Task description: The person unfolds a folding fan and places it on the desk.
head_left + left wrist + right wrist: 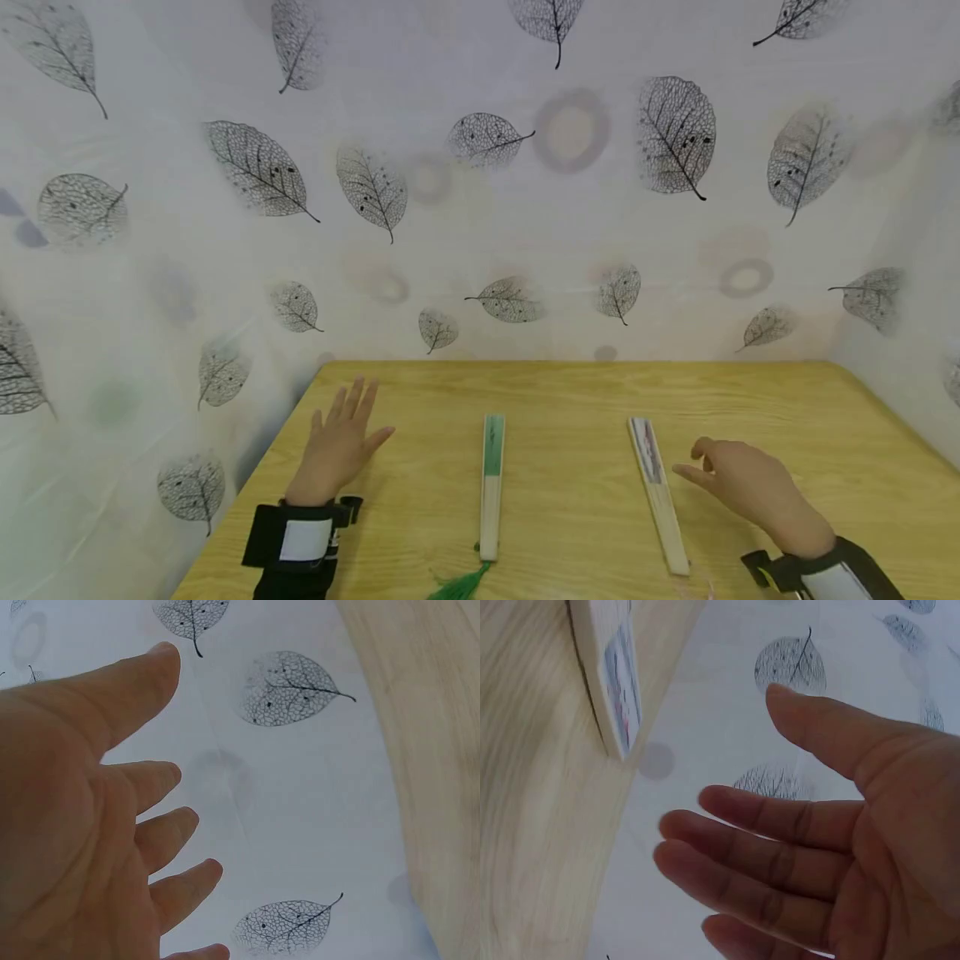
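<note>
Two folded hand fans lie on the wooden table, apart from each other. The green folding fan (492,487), with pale ribs and a green tassel (459,583) at its near end, is in the middle of the head view. To its right, slightly slanted, is a folding fan with a grey and purplish print (658,496); the right wrist view catches its printed end (619,690). My left hand (337,446) is left of the green fan, fingers spread and holding nothing. Just right of the printed fan, my right hand (753,492) has loosely bent fingers and an empty palm.
The yellow wood-grain table (570,533) ends at a straight back edge. A white curtain (480,225) printed with dark leaves hangs behind it and along both sides. Black straps with white patches wrap the left wrist (303,542) and the right wrist (832,575).
</note>
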Demonstrator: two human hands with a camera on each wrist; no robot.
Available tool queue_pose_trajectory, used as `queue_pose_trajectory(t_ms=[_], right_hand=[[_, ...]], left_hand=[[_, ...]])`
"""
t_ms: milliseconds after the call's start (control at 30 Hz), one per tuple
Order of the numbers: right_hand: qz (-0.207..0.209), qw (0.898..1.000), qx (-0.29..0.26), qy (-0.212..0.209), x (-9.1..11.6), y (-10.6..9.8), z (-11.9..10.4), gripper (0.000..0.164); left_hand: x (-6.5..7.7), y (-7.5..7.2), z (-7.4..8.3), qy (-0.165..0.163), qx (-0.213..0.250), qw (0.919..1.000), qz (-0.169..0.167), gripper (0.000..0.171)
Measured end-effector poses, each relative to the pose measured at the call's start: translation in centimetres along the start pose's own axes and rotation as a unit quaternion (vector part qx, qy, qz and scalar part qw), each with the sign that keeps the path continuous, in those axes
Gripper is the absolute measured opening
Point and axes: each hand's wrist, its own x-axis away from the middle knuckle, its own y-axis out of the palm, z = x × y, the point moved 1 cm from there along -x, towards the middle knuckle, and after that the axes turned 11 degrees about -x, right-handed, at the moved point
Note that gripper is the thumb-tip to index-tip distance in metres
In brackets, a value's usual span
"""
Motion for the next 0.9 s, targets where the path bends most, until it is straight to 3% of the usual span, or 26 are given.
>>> queue_pose_trajectory(t_ms=[100,333,900], right_hand=[[-0.048,0.998,-0.014,0.034,0.0,1.1,-1.2,0.032],[-0.085,0.992,-0.019,0.087,0.1,2.8,-2.0,0.04],[-0.089,0.991,-0.014,0.099,0.1,4.2,-2.4,0.039]], left_hand=[[0.1,0.0,0.2,0.008,-0.002,1.0,0.001,0.071],[0.2,0.1,0.5,0.019,-0.001,0.9996,-0.02,0.07],[0.1,0.3,0.9,0.025,0.009,0.9983,-0.052,0.065]])
